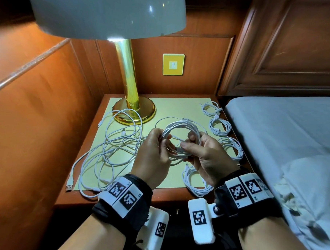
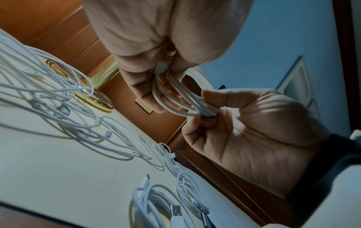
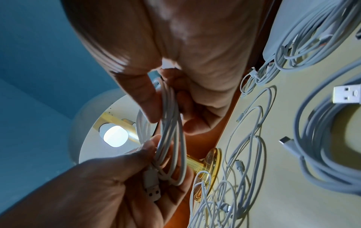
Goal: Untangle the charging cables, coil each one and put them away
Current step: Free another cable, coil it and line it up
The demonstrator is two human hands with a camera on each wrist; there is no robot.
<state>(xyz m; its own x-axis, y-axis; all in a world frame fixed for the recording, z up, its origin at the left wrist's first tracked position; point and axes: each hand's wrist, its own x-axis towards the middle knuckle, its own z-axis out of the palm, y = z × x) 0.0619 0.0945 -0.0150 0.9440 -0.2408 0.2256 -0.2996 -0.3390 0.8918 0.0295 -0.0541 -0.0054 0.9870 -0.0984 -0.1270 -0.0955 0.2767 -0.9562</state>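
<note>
A coil of white charging cable (image 1: 183,128) hangs above the nightstand between both hands. My left hand (image 1: 162,141) grips its left side, with the cable's USB plug (image 3: 152,189) lying across the fingers. My right hand (image 1: 188,143) pinches the right side between thumb and fingers. From the left wrist view the coil (image 2: 175,98) runs from my left hand (image 2: 156,86) to my right hand (image 2: 207,111). A loose tangle of white cables (image 1: 118,141) sprawls on the mat's left half. Several coiled cables lie along the right edge, such as one coil (image 1: 220,127) and a nearer coil (image 1: 195,181).
A brass lamp base (image 1: 134,112) stands at the back of the pale yellow mat (image 1: 170,106) on the wooden nightstand (image 1: 119,200). The lampshade (image 1: 108,12) hangs overhead. A bed (image 1: 283,130) borders the right side, wood panelling the left. A yellow wall switch (image 1: 173,64) sits behind.
</note>
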